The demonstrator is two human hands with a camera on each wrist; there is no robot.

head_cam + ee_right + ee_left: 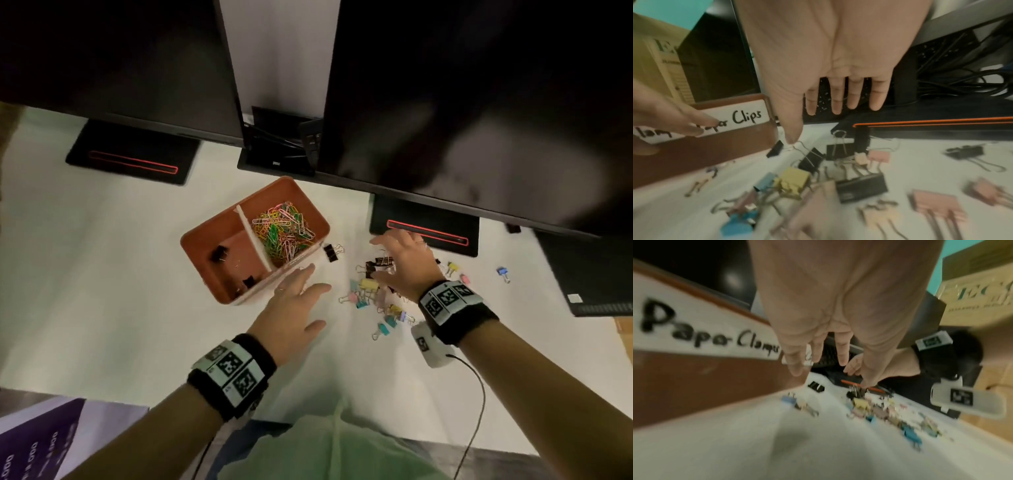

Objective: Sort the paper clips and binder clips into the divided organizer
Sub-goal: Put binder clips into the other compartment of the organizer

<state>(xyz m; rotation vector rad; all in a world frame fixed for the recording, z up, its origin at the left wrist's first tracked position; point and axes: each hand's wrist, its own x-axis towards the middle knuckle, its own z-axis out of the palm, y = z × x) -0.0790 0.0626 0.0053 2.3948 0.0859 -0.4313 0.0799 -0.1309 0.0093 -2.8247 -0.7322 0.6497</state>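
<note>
1. Reading the white label on the organizer's near wall, the right wrist view gave "Clips" clearly, with the word before it half covered by left-hand fingers.
2. On the left wrist view the same strip read "Papa Clamps" or close to it; blur smeared the letters.
3. A tan box at the right of that view carried dark lettering, cut off and too soft to read.
4. The organizer sat mid-desk, near the back edge, in front of the monitors; its right compartment held a heap of coloured paper clips, its left compartment a few black binder clips.
5. The left hand hovered flat beside the organizer's near right corner, fingers straight and spread, holding nothing.
6. The right hand hung over the loose binder clips scattered on the desk to the organizer's right, fingers extended downward, thumb apart, nothing gripped.
7. One black binder clip lay just beside the organizer's right wall.
8. A blue clip lay well apart toward the desk's right edge.
9. Clips under the right palm were hidden on the head view; the near ones on the wrist views blurred into colour patches.
</note>
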